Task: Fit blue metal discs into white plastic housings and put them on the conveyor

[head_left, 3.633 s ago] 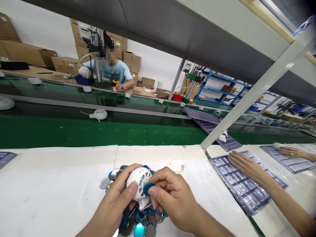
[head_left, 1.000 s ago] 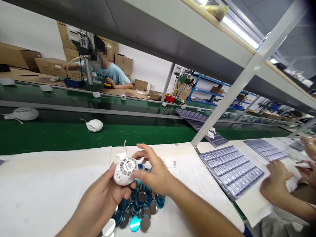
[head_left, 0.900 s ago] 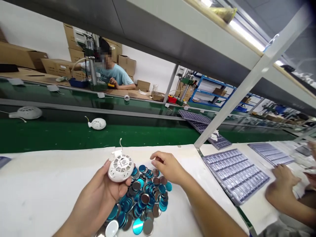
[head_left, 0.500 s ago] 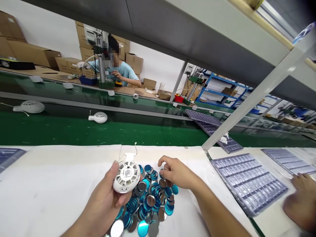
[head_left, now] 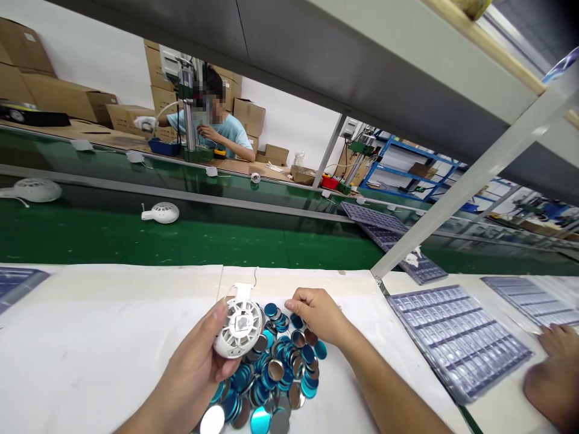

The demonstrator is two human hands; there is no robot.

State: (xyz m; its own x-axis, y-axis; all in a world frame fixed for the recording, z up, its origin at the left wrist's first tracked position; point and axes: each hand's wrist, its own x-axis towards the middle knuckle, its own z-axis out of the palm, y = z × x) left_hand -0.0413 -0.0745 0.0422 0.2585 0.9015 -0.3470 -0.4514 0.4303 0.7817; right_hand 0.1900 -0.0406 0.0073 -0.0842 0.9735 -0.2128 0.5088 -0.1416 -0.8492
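My left hand (head_left: 194,355) is wrapped round a white fan housing (head_left: 239,328), a round shell with spoke-like vents and a short tab on top, from which a thin wire sticks up. Beside and below it lies a heap of round mirror-like discs (head_left: 275,369), some blue-faced and some silver. Over the heap's upper right edge is my right hand (head_left: 316,310), its thumb pressed to the curled fingers. Whatever that pinch holds, if anything, is hidden.
Clear plastic trays (head_left: 461,337) lie to the right, near another person's hand (head_left: 561,343). A slanting white post (head_left: 452,199) rises behind them. More white fan housings (head_left: 163,212) lie on the green conveyor belt (head_left: 226,241). Across it, a co-worker (head_left: 230,135) sits at a bench press.
My right hand's fingers have closed together and the hand has shifted slightly left. My left hand and the fan housing have moved a little right. Housings on the near belt have slid left.
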